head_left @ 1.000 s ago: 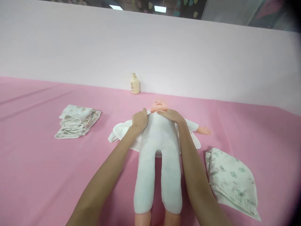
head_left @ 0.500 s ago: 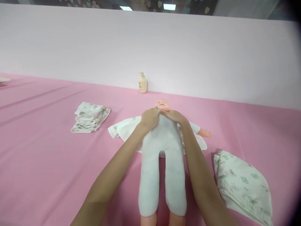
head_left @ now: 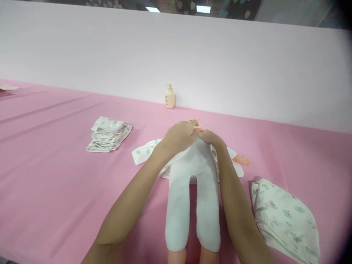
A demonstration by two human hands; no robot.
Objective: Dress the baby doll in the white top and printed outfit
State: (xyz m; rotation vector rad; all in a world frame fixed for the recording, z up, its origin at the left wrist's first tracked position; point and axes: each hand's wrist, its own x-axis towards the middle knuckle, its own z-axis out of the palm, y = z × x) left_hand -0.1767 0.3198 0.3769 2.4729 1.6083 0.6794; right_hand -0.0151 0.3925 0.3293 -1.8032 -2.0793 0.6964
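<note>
Right in the middle, a soft-bodied baby doll in plain white cloth with pinkish, smooth limbs [head_left: 194, 161] lies on its back on a pink sheet-like table covering [head_left: 68, 176], legs toward the wearer, lower legs cut off by the bottom edge. Both hands are up at its neck! The left hand [head_left: 180, 136] comes across the upper chest, knuckles up, fingers curled inward at the chin; a white fold of cloth runs out from beneath it, though its fingertips are hidden, so whether it pinches that fold I cannot tell. The right hand [head_left: 211, 138] sits just beside it at the other side of the neck, partly curled, fingers bent toward the doll; its grip, too, I cannot tell.

Under the doll lies a white baby garment with small green-grey prints [head_left: 148, 151], one sleeve spread out to the left, an edge showing past the right forearm. The doll's one visible hand [head_left: 242, 160] points out to the right.

Over on the left, a folded stack of white printed cloth [head_left: 108, 135]; near the right forearm, a rounded, folded white cloth with green animal-like prints [head_left: 286, 218]. Behind them all, a cream pump bottle [head_left: 169, 99] stands upright by the pale wall panel [head_left: 96, 55].
</note>
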